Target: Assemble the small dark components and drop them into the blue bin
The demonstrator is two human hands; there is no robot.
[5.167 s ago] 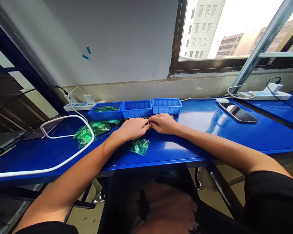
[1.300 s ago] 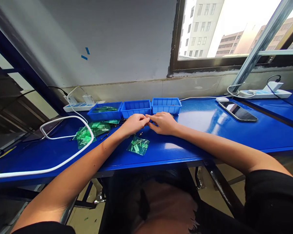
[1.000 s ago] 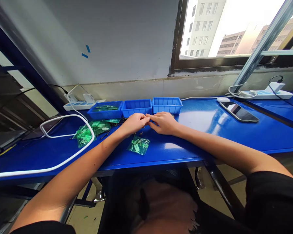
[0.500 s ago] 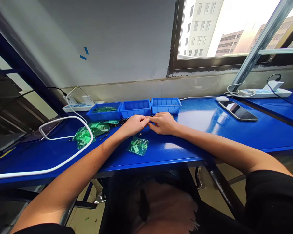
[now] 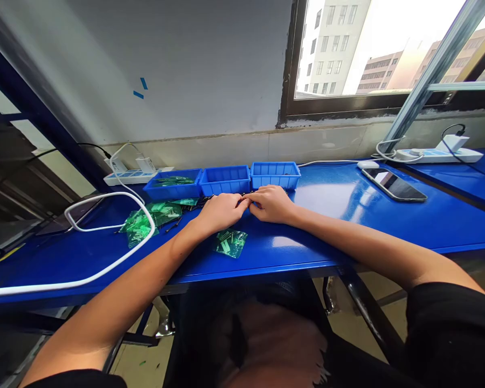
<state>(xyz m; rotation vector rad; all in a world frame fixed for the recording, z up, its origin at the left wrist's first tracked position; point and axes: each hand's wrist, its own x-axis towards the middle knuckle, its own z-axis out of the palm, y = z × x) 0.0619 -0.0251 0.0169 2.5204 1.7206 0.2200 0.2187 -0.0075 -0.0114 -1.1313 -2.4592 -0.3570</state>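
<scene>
My left hand (image 5: 223, 211) and my right hand (image 5: 272, 205) meet fingertip to fingertip over the blue table, both closed. Whatever is pinched between them is too small or hidden to name. Behind and beside the hands lies a strip of small dark parts that look like screws (image 5: 204, 201), partly covered by my fingers. Just below my left hand, a green clear bag (image 5: 231, 243) with pale stick-like pieces lies flat. Farther left is a heap of similar green bags (image 5: 145, 220).
Three blue bins stand along the back: the left bin (image 5: 151, 190) holds green bags, beside a middle bin (image 5: 225, 187) and a right bin (image 5: 275, 179). A white cable (image 5: 105, 272) loops across the left side. A phone (image 5: 394, 184) and power strip (image 5: 428, 156) lie right.
My left hand has shifted slightly toward me and now covers part of the single green bag's upper edge. My right hand stays almost where it was.
</scene>
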